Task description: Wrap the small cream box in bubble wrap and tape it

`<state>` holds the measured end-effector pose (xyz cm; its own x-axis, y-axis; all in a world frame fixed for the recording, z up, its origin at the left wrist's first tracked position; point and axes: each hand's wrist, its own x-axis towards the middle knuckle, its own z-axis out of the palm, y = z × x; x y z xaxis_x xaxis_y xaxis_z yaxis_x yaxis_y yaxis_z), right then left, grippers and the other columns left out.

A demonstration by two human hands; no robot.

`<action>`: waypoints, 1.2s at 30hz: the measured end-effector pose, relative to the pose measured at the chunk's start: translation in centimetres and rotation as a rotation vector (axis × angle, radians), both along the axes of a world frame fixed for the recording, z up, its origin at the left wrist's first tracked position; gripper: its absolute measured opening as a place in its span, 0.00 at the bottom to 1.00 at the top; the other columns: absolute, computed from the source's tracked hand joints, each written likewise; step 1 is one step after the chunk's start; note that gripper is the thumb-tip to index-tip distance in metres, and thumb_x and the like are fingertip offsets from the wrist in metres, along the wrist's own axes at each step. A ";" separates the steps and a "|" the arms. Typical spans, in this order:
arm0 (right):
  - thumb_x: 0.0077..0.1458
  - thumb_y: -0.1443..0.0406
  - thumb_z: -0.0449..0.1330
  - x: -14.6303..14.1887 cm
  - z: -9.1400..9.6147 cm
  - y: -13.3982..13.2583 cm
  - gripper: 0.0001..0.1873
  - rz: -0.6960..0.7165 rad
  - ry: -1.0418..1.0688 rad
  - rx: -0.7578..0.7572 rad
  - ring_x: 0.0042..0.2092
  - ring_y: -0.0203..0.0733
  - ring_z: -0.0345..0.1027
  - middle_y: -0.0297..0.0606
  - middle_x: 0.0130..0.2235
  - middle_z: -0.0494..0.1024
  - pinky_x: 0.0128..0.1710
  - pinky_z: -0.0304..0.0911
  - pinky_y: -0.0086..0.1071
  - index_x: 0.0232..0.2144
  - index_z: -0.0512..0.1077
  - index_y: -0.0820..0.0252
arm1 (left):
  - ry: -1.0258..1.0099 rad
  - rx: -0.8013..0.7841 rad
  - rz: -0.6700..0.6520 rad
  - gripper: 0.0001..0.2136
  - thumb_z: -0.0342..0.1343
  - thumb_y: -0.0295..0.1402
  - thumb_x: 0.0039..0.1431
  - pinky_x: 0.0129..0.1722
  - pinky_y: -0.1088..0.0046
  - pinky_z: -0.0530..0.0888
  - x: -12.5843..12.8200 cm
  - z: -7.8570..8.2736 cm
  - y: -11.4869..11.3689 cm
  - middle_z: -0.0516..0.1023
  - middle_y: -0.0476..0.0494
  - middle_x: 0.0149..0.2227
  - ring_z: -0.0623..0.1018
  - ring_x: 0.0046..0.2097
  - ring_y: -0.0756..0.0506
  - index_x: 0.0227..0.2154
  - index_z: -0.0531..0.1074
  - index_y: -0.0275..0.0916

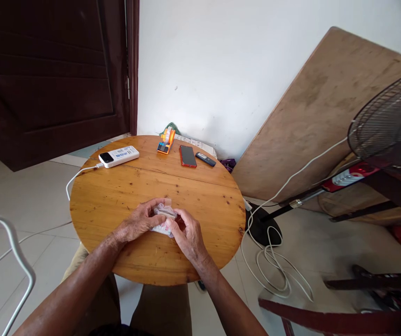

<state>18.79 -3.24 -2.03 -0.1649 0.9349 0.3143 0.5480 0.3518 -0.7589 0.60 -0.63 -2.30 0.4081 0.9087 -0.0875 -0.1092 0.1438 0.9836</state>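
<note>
Packet [163, 228] between left hand [140, 222] and right hand [190, 238], in contact with both

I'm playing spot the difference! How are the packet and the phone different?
The packet is pale and crinkly; the phone is dark with a red edge. The left hand and right hand hold the packet, while the phone lies untouched on the table. Both are on or just above it.

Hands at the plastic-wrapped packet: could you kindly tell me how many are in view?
2: the left hand is at the left side of the plastic-wrapped packet, the right hand at its right, both over the wooden table. No other hand shows.
</note>
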 end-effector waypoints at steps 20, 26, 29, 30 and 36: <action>0.57 0.60 0.58 -0.7 1.7 2.1 0.11 0.011 0.223 -0.038 0.41 0.40 0.70 0.38 0.39 0.74 0.39 0.65 0.30 0.26 0.73 0.58 | -0.071 0.009 -0.048 0.23 0.66 0.37 0.48 0.38 0.73 0.71 0.2 0.0 0.3 0.78 0.47 0.39 0.75 0.38 0.47 0.49 0.73 0.38; 0.55 0.60 0.59 -1.7 1.8 3.2 0.12 0.016 0.283 -0.077 0.35 0.38 0.66 0.34 0.29 0.72 0.35 0.62 0.29 0.23 0.73 0.59 | -0.013 0.057 -0.021 0.23 0.64 0.38 0.47 0.42 0.70 0.72 0.2 0.5 0.2 0.79 0.43 0.42 0.76 0.42 0.44 0.48 0.72 0.37; 0.55 0.59 0.59 -1.8 1.5 3.2 0.13 -0.004 0.317 -0.114 0.32 0.37 0.64 0.33 0.27 0.70 0.32 0.60 0.28 0.24 0.74 0.59 | 0.054 0.091 -0.002 0.23 0.62 0.39 0.49 0.42 0.70 0.72 0.1 0.5 0.1 0.79 0.43 0.43 0.76 0.42 0.44 0.49 0.72 0.38; 0.55 0.58 0.59 -1.7 1.5 3.1 0.13 -0.002 0.328 -0.130 0.31 0.37 0.64 0.33 0.27 0.70 0.32 0.60 0.28 0.24 0.74 0.59 | 0.088 0.107 0.007 0.23 0.61 0.40 0.49 0.41 0.70 0.72 0.1 0.5 0.2 0.79 0.44 0.43 0.76 0.42 0.44 0.49 0.72 0.38; 0.57 0.56 0.59 -1.2 2.0 2.4 0.16 0.026 0.350 -0.176 0.29 0.36 0.61 0.31 0.24 0.68 0.29 0.57 0.28 0.23 0.72 0.60 | 0.193 0.162 0.061 0.22 0.60 0.40 0.49 0.40 0.71 0.72 0.0 0.5 0.2 0.79 0.44 0.41 0.76 0.40 0.44 0.48 0.72 0.37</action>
